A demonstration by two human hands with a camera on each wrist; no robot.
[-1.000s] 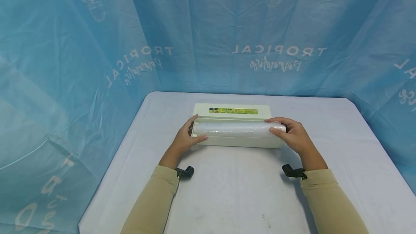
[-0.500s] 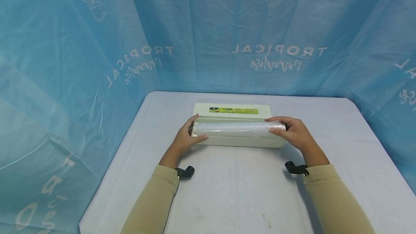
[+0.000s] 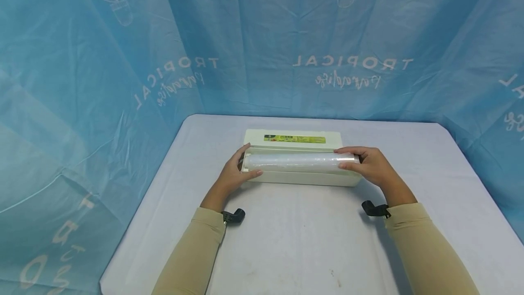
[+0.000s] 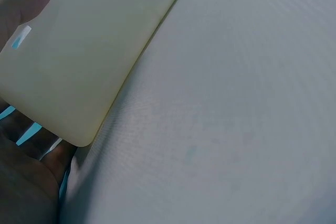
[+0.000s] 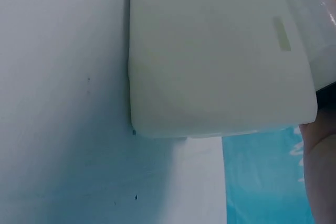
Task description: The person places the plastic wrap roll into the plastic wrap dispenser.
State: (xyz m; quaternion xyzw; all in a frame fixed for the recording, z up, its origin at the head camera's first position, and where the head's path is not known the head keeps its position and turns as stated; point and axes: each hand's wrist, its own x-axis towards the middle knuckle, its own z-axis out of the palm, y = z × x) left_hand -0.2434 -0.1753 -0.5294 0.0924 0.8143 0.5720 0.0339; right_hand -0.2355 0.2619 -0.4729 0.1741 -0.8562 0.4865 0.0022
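Observation:
A long pale cling film box (image 3: pixel 303 178) lies crosswise on the table with its lid (image 3: pixel 333 140) tipped open at the back. In it rests a roll of clear cling film (image 3: pixel 294 162), its right end standing higher, above the box's rim. My left hand (image 3: pixel 232 175) grips the box's left end, thumb in front and fingers behind. My right hand (image 3: pixel 372 167) holds the roll's right end between thumb and fingers. In the left wrist view the box front (image 4: pixel 94 56) fills the upper left, with the thumb on it. Much of the right hand is outside the right wrist view.
A yellow-green label (image 3: pixel 294 139) is on the lid. The white-covered table (image 3: pixel 303 231) extends in front of the box and to both sides. Blue printed curtains (image 3: pixel 262 40) hang behind and at the sides.
The right wrist and forearm have shifted slightly to the right, while that hand still holds the roll's end. Left hand and box stay in place.

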